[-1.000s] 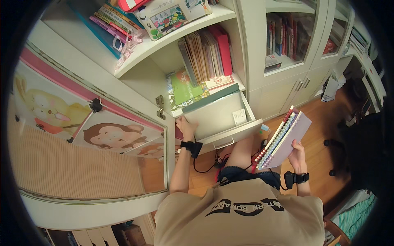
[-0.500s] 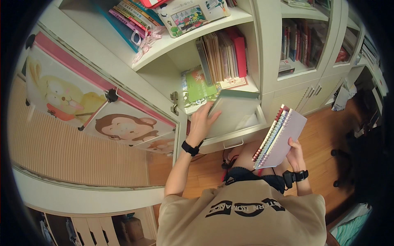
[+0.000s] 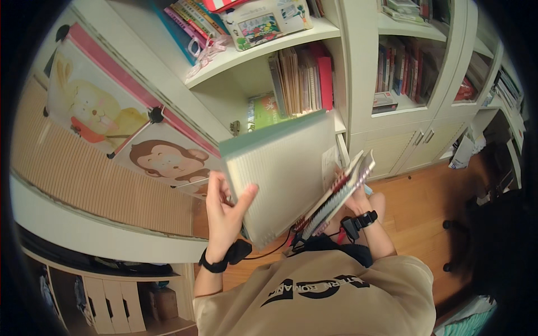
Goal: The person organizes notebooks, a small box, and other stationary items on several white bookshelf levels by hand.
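Note:
A large translucent file folder [image 3: 288,173] with a green edge is raised in front of the open cabinet. My left hand [image 3: 224,210] grips its left side, thumb on the near face and fingers behind. Beside its lower right edge is a stack of spiral notebooks [image 3: 336,193], tilted so that the coils and page edges show. My right hand [image 3: 355,201] holds this stack from the right; some fingers are hidden behind it. The folder's right side overlaps or touches the stack; I cannot tell which.
Upright folders and books [image 3: 302,78] fill the cabinet shelf, with a green booklet [image 3: 264,112] lying beside them. Above them sits a picture box [image 3: 269,25]. A panel with animal pictures [image 3: 168,151] stands at the left. Glass-fronted cabinets [image 3: 400,73] and a wheeled chair [image 3: 482,224] are at the right.
The folder has come up out of the open drawer toward me in my left hand. My right hand has moved left with the notebooks, which are now turned more edge-on.

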Motion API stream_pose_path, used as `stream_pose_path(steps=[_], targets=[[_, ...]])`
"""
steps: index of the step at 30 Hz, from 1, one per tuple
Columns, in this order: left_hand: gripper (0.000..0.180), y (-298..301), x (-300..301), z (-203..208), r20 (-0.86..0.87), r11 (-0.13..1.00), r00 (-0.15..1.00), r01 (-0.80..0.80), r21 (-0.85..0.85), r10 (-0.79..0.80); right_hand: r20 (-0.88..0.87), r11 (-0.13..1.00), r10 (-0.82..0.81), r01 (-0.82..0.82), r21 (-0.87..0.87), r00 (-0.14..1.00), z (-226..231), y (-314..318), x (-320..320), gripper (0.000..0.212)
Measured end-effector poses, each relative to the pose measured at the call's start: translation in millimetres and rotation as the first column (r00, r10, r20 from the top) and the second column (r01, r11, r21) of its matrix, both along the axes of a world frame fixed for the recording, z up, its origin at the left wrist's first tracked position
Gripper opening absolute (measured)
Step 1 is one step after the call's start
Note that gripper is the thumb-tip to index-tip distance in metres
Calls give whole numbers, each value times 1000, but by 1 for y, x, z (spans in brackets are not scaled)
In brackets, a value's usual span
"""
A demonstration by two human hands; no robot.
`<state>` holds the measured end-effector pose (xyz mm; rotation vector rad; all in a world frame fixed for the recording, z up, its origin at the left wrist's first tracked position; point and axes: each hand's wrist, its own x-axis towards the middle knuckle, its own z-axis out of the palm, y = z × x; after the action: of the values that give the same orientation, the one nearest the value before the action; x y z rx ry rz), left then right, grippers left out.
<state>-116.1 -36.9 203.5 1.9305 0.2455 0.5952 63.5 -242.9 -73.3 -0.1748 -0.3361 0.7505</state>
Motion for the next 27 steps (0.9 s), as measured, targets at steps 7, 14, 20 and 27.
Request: stream_pose_path(steps=[7, 14, 20, 27], targets=[[30, -13, -13, 30, -128, 991, 990, 71, 109, -57, 87, 911, 289, -246, -332, 953, -10, 52, -13, 53], [84, 20, -14, 71, -423, 890, 793, 447, -86, -439, -105, 915, 309, -325, -237, 945, -43, 69, -27, 48], [135, 52, -55, -14, -186, 738, 722, 601, -308, -666, -169, 923, 217, -258, -285, 961, -2, 62, -36, 59], [90, -23, 5, -102, 321, 917, 892, -203, -345, 318, -203, 845, 396, -442, -302, 896, 44, 109, -33, 52]])
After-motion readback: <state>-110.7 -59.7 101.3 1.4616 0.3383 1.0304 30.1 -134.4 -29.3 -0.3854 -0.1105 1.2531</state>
